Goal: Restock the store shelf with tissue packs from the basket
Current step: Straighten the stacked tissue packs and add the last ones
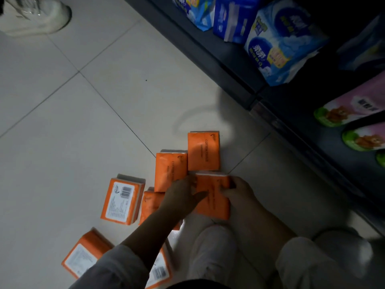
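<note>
while we crouch over the floor (73, 122), the tissue pack (212, 203) we mean to shelve lies flat on the tiles just before our knees, near the foot of the shelf (239, 80). our left hand (183, 195) clasps its left edge, fingers bent over the far rim and thumb laid across the orange face. our right hand (241, 192) curls its fingers round the right edge. both hands grip this one pack, and we cannot tell whether it has left the floor.

the wrapper looks slick and the block soft, so we judge that a squeeze from two sides could bow it and let it slip out on the lift. the upright pack (203, 152) sits against its far edge, and the middle pack (169, 172) lies under our left knuckles. a careless lift could drag either one askew. our left forearm crosses a half-hidden pack (149, 203), which a backward sweep of the arm would shove.

further left the barcode pack (123, 201) and two near packs (83, 253) lie scattered on open tile, where a foot could crush them. someone's shoe (35, 15) stands well apart at the far left corner of the floor. no basket shows.

on the shelf the blue packs (279, 42) lean out over the front edge and the pink packs (350, 109) fill the next bay. in this dim light we may nudge one off while seeking a gap.
</note>
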Tool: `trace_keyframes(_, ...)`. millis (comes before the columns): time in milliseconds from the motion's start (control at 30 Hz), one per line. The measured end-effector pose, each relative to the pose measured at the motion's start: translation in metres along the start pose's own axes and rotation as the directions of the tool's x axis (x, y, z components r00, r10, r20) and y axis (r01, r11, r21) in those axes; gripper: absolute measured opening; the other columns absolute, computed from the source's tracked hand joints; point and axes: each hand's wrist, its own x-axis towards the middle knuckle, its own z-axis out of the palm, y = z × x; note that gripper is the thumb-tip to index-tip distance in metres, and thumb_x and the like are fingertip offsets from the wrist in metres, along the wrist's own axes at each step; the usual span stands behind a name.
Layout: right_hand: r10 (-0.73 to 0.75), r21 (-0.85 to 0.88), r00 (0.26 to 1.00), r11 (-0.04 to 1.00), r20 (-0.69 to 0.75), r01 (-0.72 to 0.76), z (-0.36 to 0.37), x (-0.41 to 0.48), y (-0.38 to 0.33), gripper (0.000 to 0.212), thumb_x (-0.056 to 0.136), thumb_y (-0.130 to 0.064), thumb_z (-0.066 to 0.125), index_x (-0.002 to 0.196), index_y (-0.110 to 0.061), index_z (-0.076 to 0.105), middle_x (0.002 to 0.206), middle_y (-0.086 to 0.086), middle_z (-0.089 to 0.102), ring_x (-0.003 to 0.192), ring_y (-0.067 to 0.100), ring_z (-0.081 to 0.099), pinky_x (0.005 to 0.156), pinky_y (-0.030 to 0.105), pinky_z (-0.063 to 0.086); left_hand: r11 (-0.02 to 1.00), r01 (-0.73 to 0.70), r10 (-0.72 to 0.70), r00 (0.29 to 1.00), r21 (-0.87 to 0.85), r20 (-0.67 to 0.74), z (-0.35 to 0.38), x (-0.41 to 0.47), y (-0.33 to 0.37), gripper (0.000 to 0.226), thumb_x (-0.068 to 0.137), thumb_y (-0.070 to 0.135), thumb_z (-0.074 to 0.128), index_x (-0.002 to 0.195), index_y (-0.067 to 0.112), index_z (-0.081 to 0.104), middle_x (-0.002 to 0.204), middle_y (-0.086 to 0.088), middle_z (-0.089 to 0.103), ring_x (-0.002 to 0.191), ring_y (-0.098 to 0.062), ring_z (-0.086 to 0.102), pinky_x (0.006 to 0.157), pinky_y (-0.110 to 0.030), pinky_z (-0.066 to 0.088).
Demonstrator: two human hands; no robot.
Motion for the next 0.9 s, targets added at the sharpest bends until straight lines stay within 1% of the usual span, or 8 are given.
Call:
trace_keyframes(67,-0.047,-0.052,0.998,0.998,-0.032,0.046,-0.012,0.001,-0.006,0.035,0.081,0.002,0.063,0.115,-0.005,0.06,0.112,0.016,0.062,0.101,0.028,0.061,0.083,0.035,0.05,0.998,-0.031,0.035,0.997,0.053,-0.065,-0.009,0.004,0.004,0.033,0.085,0.044,0.061,0.108,0.021,0.062,0.104,0.003,0.069,0.096,-0.015,0.064,0.084,-0.033,0.052)
trace_keyframes(133,-0.089,-0.104,0.994,0.991,-0.07,0.081,-0.026,0.002,-0.01,0.034,0.082,-0.003,0.064,0.115,-0.004,0.059,0.115,0.018,0.059,0.099,0.027,0.06,0.072,0.026,0.046,0.988,-0.063,0.096,0.965,0.137,-0.244,-0.024,0.011,0.012,0.032,0.086,0.041,0.062,0.108,0.018,0.063,0.102,-0.001,0.067,0.095,-0.02,0.062,0.079,-0.031,0.048)
trace_keyframes(233,-0.119,-0.123,0.985,0.987,-0.124,0.104,-0.044,0.002,-0.015,0.034,0.083,-0.003,0.063,0.116,-0.003,0.058,0.116,0.017,0.059,0.095,0.022,0.057,0.067,0.024,0.043,0.948,-0.104,0.224,0.89,0.302,-0.397,-0.046,0.035,0.025,0.058,0.079,0.034,0.071,0.128,0.01,0.052,0.116,-0.015,0.057,0.105,-0.036,0.053,0.082,-0.041,0.043)
trace_keyframes(433,-0.123,-0.192,0.983,0.977,-0.138,0.095,-0.07,0.0,-0.011,0.036,0.085,-0.007,0.061,0.12,-0.006,0.055,0.117,0.013,0.06,0.106,0.025,0.057,0.08,0.026,0.04,0.829,-0.103,0.213,0.967,0.55,-0.139,-0.066,0.097,0.057,0.103,0.074,0.045,0.073,0.151,0.021,0.008,0.155,-0.004,0.018,0.142,-0.027,0.016,0.11,-0.043,0.024)
trace_keyframes(600,-0.103,-0.156,0.978,0.985,-0.18,0.075,-0.075,-0.005,-0.007,0.037,0.082,-0.005,0.062,0.118,-0.008,0.057,0.116,0.013,0.062,0.109,0.027,0.058,0.095,0.039,0.045,0.77,0.033,0.019,0.997,0.638,-0.074,-0.051,0.111,0.065,0.112,0.063,0.053,0.079,0.146,0.01,0.017,0.143,-0.01,0.033,0.133,-0.029,0.031,0.106,-0.044,0.028)
trace_keyframes(667,-0.101,-0.15,0.979,0.986,-0.178,0.075,-0.075,-0.01,-0.01,0.038,0.083,-0.006,0.062,0.12,-0.009,0.056,0.116,0.012,0.062,0.108,0.026,0.058,0.095,0.04,0.046,0.735,0.052,0.034,0.993,0.676,-0.113,-0.041,0.102,0.063,0.115,0.056,0.058,0.08,0.143,0.007,0.024,0.136,-0.012,0.038,0.127,-0.03,0.036,0.102,-0.045,0.031)
trace_keyframes(800,-0.113,-0.127,0.981,0.988,-0.16,0.093,-0.078,-0.024,-0.02,0.04,0.085,-0.007,0.061,0.125,-0.009,0.052,0.12,0.011,0.059,0.11,0.025,0.057,0.094,0.038,0.046,0.813,-0.019,0.159,0.969,0.581,-0.191,-0.031,0.082,0.06,0.094,0.062,0.051,0.079,0.135,0.008,0.038,0.125,-0.013,0.048,0.115,-0.032,0.046,0.096,-0.04,0.037)
trace_keyframes(900,-0.14,-0.105,0.977,0.987,-0.163,0.124,-0.085,-0.042,-0.032,0.038,0.087,-0.008,0.059,0.124,-0.009,0.051,0.114,0.007,0.058,0.101,0.02,0.056,0.083,0.031,0.044,0.982,-0.034,0.072,0.976,0.188,-0.203,-0.046,0.068,0.071,0.057,0.071,0.032,0.076,0.113,0.009,0.045,0.107,-0.015,0.062,0.104,-0.034,0.057,0.079,-0.034,0.042)
